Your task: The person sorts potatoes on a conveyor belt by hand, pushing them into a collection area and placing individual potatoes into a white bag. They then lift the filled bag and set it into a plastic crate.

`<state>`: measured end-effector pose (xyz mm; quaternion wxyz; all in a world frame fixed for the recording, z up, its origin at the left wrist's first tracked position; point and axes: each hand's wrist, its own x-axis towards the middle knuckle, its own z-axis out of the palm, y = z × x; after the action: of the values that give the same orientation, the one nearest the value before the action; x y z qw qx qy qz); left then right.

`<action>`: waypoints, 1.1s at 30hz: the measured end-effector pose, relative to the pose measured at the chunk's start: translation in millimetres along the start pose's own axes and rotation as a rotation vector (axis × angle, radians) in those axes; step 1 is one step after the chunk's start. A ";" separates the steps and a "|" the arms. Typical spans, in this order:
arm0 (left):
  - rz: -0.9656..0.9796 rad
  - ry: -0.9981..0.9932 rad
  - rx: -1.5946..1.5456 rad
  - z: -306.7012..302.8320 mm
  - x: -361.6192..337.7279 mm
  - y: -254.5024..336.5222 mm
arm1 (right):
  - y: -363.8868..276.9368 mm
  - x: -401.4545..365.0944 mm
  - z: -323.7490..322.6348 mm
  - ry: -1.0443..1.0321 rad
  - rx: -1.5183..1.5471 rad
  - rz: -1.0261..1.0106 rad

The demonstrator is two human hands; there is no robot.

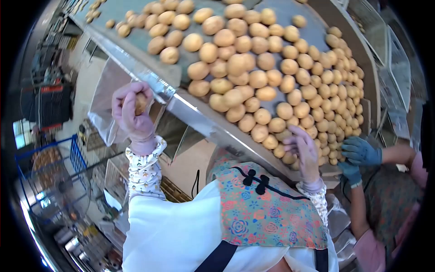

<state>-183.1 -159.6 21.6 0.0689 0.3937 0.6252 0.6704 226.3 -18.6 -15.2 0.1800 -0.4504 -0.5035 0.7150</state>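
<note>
Many round, yellow-brown potatoes (258,79) cover the sorting table in front of me. My left hand (131,113) is raised beyond the table's metal edge, fingers curled around a single brownish potato (141,103). A clear plastic bag (106,102) hangs beside that hand. At the table's near side, my right hand (302,152) lies over the potatoes with its fingers apart. It seems to touch the ones at the edge, but no potato shows in its grip.
A metal rim (199,113) runs along the table's near side. At right, a co-worker's blue-gloved hands (360,152) are at the potatoes, close to my right hand. White crates (396,68) stand beyond the table. A blue-framed cage (79,158) is at left.
</note>
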 end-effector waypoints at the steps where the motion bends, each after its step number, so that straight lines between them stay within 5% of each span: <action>1: -0.009 0.030 0.052 -26.2 -10.8 -11.5 | 13.7 -2.9 -7.7 0.072 0.011 0.020; 2: -0.016 0.057 0.096 -43.1 -26.6 -24.7 | 19.9 -6.0 -14.7 0.104 0.025 0.035; 3: -0.241 0.180 0.210 -54.3 -51.4 -42.3 | 20.5 -8.2 -17.4 0.097 0.019 0.038; 5: -0.575 0.105 0.348 -104.0 -90.3 -121.3 | 19.2 -10.1 -23.7 0.097 0.006 0.034; 7: -0.234 -0.410 1.626 -223.4 -139.3 -248.0 | 19.9 3.9 -38.3 0.150 -0.281 -0.209; 9: -0.472 0.138 1.192 -140.9 -89.5 -159.0 | 9.9 28.3 -58.6 0.339 -0.696 -0.520; 10: -0.423 0.239 0.970 -105.5 -62.2 -122.9 | 10.7 43.2 -71.1 0.444 -0.852 -0.590; 13: -0.040 0.187 0.529 5.6 -18.1 -35.9 | 83.0 90.2 -101.9 0.574 -1.701 -0.975; 14: 0.089 0.124 0.393 43.8 -8.7 -9.3 | 46.1 80.6 -50.7 0.480 -1.415 -0.287; 15: 0.101 0.022 0.289 68.4 -3.1 1.0 | 51.8 65.1 -28.1 0.491 -1.078 -0.494; 17: 0.204 -0.210 0.284 116.8 -7.3 13.8 | 61.0 38.3 2.7 0.412 -1.287 -0.559; 20: 0.213 -0.496 0.151 176.3 -19.7 22.6 | 74.1 31.7 -41.1 0.203 -1.278 -0.639; 21: 0.265 -0.581 0.205 185.0 -18.7 23.5 | 70.9 28.8 -57.2 0.190 -1.261 -0.479; 23: 0.207 -0.615 0.040 205.6 -15.6 15.0 | 77.4 10.7 -68.1 0.433 -1.141 -0.511; 25: 0.135 -0.571 -0.017 216.8 -9.9 6.9 | 74.4 -9.0 -58.4 0.393 -1.175 -0.410; 28: -0.114 -0.531 -0.085 223.3 -10.3 1.6 | 72.1 -9.5 -46.0 0.333 -1.026 -0.549; 31: -0.009 -0.610 0.000 218.1 -11.7 -7.1 | 50.7 20.2 -39.3 0.574 -0.877 -0.583; 33: -0.040 -0.632 -0.015 217.8 -15.1 -5.5 | 28.9 49.3 -29.2 0.323 -0.909 -0.520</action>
<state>-41.3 3.4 -10.0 0.2761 0.5696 0.5756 0.5177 229.9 20.4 -66.1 0.2130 -0.4476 -0.8224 0.2792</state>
